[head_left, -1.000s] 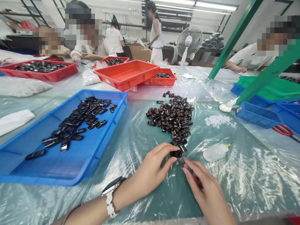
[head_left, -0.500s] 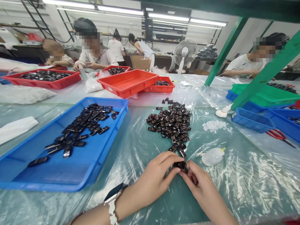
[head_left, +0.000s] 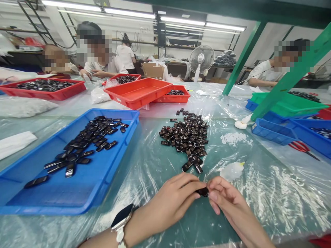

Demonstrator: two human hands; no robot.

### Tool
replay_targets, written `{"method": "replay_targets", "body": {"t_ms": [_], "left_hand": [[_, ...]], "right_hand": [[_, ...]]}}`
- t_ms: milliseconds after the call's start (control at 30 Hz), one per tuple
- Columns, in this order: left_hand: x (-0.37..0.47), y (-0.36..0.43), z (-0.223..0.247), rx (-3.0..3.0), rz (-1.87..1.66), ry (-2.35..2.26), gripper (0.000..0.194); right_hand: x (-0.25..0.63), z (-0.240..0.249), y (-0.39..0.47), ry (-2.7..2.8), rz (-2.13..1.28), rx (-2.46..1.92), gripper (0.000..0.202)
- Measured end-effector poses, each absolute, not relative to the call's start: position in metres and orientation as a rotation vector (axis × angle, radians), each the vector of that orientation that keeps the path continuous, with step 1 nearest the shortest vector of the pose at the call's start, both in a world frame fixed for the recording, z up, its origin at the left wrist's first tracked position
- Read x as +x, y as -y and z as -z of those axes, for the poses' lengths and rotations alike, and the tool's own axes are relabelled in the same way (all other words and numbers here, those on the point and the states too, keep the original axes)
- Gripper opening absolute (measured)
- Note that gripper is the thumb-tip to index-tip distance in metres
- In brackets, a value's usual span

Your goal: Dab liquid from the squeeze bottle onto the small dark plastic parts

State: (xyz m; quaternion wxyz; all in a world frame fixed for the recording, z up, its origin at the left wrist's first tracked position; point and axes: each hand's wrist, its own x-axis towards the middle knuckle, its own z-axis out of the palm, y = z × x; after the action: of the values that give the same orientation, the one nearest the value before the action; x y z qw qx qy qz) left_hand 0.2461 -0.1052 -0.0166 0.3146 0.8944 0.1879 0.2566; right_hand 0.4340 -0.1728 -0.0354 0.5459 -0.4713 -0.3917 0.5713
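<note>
Between the fingers and thumb of my left hand (head_left: 178, 194) is a small glossy black piece (head_left: 203, 191). My right hand (head_left: 224, 196) is closed at the piece's right end, thumb and forefinger pinched against it; whether something tiny sits between them is hidden. Just beyond my hands lies a heap of similar dark pieces (head_left: 190, 134) on the plastic-covered table. More black pieces lie scattered in a large blue tray (head_left: 77, 205) on the left. Small white bits (head_left: 236, 138) and a clear bag of white stuff (head_left: 232, 171) lie to the right of the heap.
Red trays (head_left: 137, 93) stand at the back. A green post (head_left: 292, 75) slants down at the right, near a small blue bin (head_left: 274, 131), a green tray (head_left: 287, 105) and red-handled scissors (head_left: 301, 147). Co-workers sit across the table, near a fan (head_left: 200, 60).
Both hands have shifted slightly right and down with the black piece. The fingers of my right hand have turned and spread a little. The view has moved slightly.
</note>
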Motion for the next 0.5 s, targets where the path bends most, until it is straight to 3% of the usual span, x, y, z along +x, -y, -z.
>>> {"method": "replay_targets", "body": {"t_ms": [400, 500], "left_hand": [[0.243, 0.119, 0.013, 2.5, -0.656, -0.43, 0.03], [0.237, 0.119, -0.003, 2.67, -0.818, -0.441, 0.029]], "right_hand": [[0.426, 0.034, 0.174, 0.879, -1.415, -1.052, 0.027], [0.428, 0.037, 0.183, 0.867, -1.306, -1.044, 0.026]]}}
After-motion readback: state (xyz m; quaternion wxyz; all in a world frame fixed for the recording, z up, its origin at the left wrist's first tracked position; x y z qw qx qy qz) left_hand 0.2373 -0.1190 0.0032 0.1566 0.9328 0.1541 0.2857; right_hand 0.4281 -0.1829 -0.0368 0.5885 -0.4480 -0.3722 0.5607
